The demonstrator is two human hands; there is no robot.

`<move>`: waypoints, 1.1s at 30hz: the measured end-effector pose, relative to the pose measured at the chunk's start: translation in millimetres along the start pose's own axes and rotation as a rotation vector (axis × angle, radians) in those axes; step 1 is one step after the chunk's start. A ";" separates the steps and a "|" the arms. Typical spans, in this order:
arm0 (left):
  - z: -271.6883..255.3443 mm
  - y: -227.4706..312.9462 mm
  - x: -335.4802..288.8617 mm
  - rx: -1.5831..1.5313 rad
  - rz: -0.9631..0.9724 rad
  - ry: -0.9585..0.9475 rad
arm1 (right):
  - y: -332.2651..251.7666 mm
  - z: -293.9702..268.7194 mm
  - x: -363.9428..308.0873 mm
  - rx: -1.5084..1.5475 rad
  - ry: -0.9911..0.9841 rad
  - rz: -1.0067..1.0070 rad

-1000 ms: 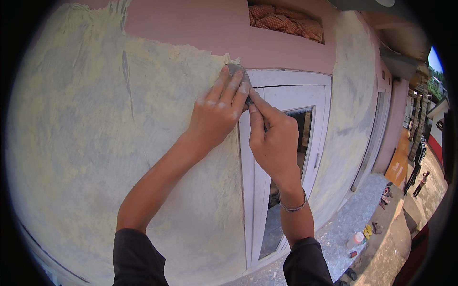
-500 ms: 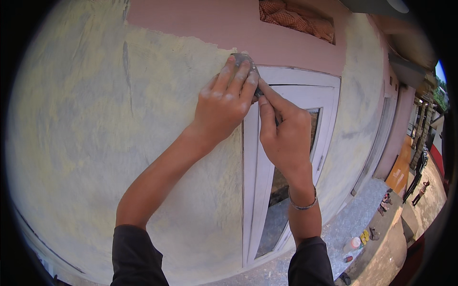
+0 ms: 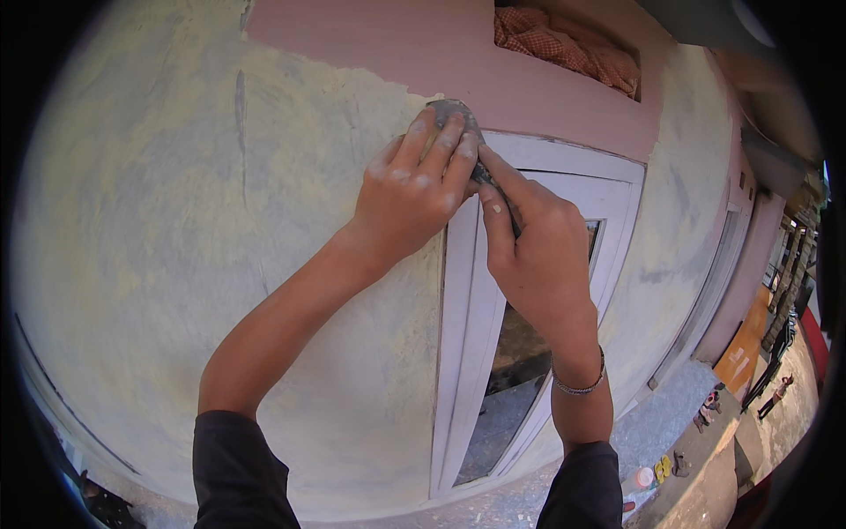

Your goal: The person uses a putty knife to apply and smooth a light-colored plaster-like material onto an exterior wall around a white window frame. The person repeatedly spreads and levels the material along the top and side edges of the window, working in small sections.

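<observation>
A grey putty knife with residue on its blade lies against the wall at the upper corner of a white window frame. My left hand presses its fingers over the blade, with pale putty smears on the fingertips and knuckles; its thumb is hidden. Around the dark handle my right hand is closed, thumb along one side, a bracelet at the wrist. The blade tip sits where the yellowish, patchily coated wall meets a pink painted band.
Beneath my right hand is a window pane. A checked orange cloth fills a recess above. At lower right, a white container and yellow sandals stand on the ground, and a person is farther off. A dark shape shows at lower left.
The view has tilted slightly, so the window and ground appear shifted. Both hands keep hold of the putty knife at almost the same spot on the wall.
</observation>
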State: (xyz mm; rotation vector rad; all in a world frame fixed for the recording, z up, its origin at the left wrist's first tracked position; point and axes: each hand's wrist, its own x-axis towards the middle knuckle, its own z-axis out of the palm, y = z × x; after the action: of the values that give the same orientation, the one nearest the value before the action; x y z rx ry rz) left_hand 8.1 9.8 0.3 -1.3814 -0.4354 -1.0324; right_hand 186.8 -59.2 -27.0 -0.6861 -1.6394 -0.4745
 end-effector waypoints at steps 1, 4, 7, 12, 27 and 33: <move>-0.9 0.6 1.9 -0.008 -0.004 -0.008 | 1.7 -4.9 1.8 -0.052 -0.085 -0.020; -2.3 2.9 6.7 -0.034 -0.005 -0.008 | 6.2 -15.9 9.2 -0.199 -0.236 -0.034; 0.9 5.2 6.9 -0.069 0.000 -0.014 | 7.5 -15.0 16.1 -0.313 -0.219 -0.106; 8.2 -1.1 -4.1 -0.135 -0.015 -0.018 | 4.2 0.0 21.0 -0.349 -0.238 -0.112; 0.7 1.7 -22.0 -0.183 -0.099 -0.027 | -4.3 36.2 13.9 -0.424 -0.174 -0.094; 2.0 -5.0 -20.0 -0.221 -0.131 -0.022 | -6.4 40.9 18.3 -0.412 -0.156 -0.083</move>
State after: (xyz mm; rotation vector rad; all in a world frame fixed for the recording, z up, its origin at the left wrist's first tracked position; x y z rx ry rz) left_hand -5.8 19.1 -12.0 -1.5784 -0.4421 -1.2013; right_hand 150.7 -34.2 -16.1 -0.9810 -1.7380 -0.8507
